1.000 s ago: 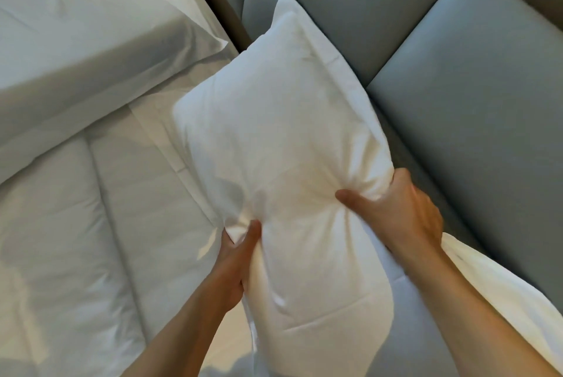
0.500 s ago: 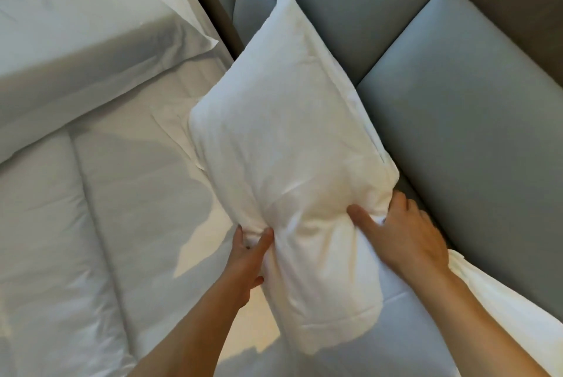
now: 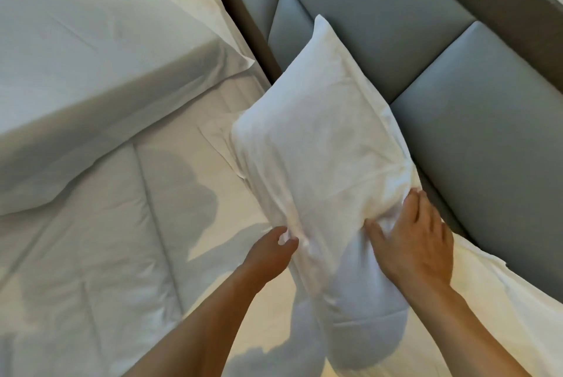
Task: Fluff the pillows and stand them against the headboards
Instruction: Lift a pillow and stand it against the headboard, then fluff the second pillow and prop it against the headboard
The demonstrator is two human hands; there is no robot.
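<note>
A white pillow (image 3: 320,145) stands on its long edge on the bed, its far corner up against the grey padded headboard (image 3: 475,120). My left hand (image 3: 271,251) pinches the pillow's near left side. My right hand (image 3: 417,236) presses and grips its right side, fingers spread toward the headboard. The pillow's near end bulges below my hands. A second white pillow (image 3: 91,78) lies flat at the upper left.
A white quilted duvet (image 3: 106,254) covers the mattress on the left. A white sheet (image 3: 502,309) runs along the base of the headboard at lower right. A dark wooden strip (image 3: 243,17) runs beside the headboard panels at the top.
Both hands have pushed the pillow farther away and down toward the headboard, and its far corner now rests against the padded panels. The grip of each hand stays on the pillow.
</note>
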